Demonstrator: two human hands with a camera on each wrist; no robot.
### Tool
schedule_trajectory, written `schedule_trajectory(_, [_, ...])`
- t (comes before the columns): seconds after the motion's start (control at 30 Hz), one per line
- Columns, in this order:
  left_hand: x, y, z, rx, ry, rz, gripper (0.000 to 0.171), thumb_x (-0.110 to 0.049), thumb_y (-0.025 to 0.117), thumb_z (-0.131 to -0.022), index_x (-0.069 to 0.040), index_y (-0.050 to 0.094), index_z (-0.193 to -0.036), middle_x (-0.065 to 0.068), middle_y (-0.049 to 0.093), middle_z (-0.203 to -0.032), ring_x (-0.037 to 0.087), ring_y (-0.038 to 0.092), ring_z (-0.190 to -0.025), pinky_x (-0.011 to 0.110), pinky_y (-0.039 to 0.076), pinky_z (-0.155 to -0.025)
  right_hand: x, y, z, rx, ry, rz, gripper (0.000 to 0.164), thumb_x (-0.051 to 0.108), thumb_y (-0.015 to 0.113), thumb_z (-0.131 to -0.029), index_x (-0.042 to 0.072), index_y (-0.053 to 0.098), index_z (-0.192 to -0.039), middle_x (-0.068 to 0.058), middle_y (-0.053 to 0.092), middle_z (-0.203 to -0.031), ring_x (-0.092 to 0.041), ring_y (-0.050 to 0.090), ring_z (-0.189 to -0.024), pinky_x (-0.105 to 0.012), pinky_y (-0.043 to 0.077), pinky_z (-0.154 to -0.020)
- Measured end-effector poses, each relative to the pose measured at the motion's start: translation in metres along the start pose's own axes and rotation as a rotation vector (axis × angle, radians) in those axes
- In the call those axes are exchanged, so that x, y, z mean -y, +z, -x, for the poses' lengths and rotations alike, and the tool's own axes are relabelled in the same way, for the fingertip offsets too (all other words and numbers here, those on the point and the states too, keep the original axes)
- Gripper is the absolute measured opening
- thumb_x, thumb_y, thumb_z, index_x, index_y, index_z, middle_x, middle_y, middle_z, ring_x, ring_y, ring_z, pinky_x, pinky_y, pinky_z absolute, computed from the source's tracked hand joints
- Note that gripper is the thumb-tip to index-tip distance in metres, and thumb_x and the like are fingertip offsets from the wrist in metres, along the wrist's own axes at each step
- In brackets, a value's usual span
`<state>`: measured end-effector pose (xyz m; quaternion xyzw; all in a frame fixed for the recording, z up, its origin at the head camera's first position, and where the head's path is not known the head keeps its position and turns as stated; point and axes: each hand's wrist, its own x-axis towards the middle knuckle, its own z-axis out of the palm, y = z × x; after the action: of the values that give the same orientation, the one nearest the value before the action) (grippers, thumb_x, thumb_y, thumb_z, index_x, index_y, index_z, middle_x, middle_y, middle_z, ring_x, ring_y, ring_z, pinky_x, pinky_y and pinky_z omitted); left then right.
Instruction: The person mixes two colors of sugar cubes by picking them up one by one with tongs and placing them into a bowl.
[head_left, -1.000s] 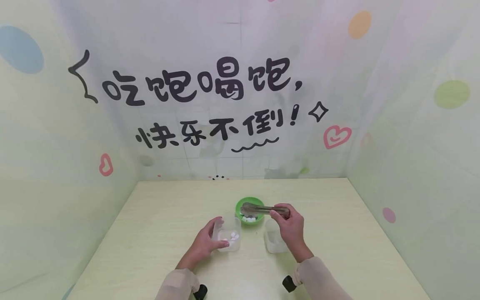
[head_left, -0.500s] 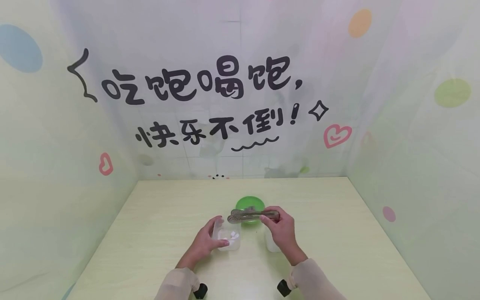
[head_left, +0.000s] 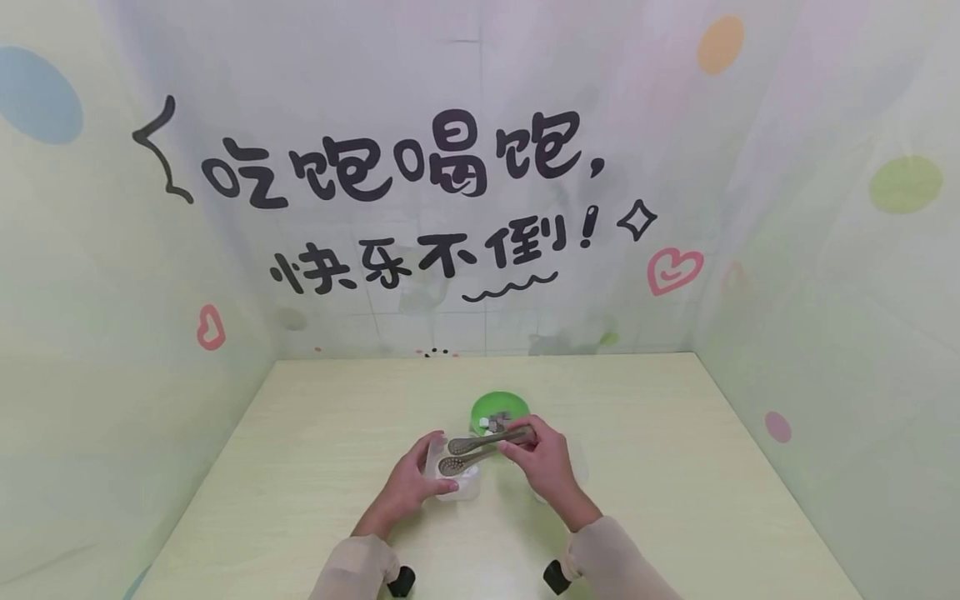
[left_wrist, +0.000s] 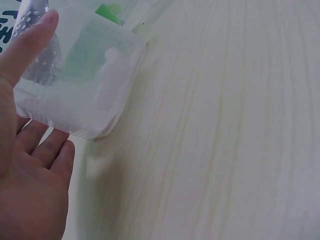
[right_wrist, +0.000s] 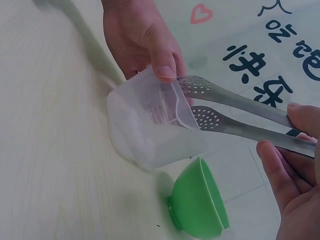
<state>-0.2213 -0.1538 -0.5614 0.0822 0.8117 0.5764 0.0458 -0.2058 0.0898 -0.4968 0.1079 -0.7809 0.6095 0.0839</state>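
In the head view my left hand (head_left: pixel 408 482) steadies a clear plastic container (head_left: pixel 459 493), thumb over the near rim and fingers along its far side. White pieces (head_left: pixel 472 472) lie inside it. My right hand (head_left: pixel 549 463) holds metal tongs (head_left: pixel 495 437) with perforated spoon-shaped heads. The heads stand apart over the container's mouth, with nothing seen between them. The right wrist view shows the tongs (right_wrist: pixel 235 127) reaching in at the rim of the container (right_wrist: pixel 145 125). Behind it, a green bowl (head_left: pixel 498 403) holds white and grey-brown pieces.
A second clear container (head_left: pixel 579 460) stands to the right, largely covered by my right hand. All of it rests on a pale wooden table (head_left: pixel 337 417). A printed curtain (head_left: pixel 375 83) with dark lettering closes off the back and sides.
My right hand has brought the tongs from over the green bowl leftward and nearer, above the left container. Their heads, together before, have spread apart. The left hand has stayed in place.
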Motion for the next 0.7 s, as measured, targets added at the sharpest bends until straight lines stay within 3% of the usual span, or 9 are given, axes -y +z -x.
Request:
schedule_trajectory(0.43, [0.004, -0.001, 0.0, 0.019, 0.002, -0.025, 0.095, -0.026, 0.089, -0.069, -0.009, 0.039, -0.147, 0.016, 0.042, -0.148, 0.04, 0.031, -0.139, 0.054, 0.026, -0.112, -0.007, 0.012, -0.004, 0.041, -0.029, -0.038, 0.028, 0.005, 0.078, -0.08, -0.001, 0.064, -0.104, -0.016, 0.07, -0.096, -0.024, 0.07, -0.083, -0.026, 0.058, -0.07])
schedule_trajectory(0.7, [0.003, -0.001, 0.0, 0.013, -0.017, -0.036, 0.094, -0.026, 0.089, -0.068, -0.012, 0.04, -0.147, 0.015, 0.043, -0.147, 0.039, 0.032, -0.138, 0.055, 0.027, -0.111, -0.005, 0.015, -0.004, 0.12, -0.03, 0.16, 0.027, 0.009, 0.078, -0.082, 0.004, 0.067, -0.106, -0.003, 0.07, -0.086, -0.011, 0.064, -0.073, -0.022, 0.055, -0.061])
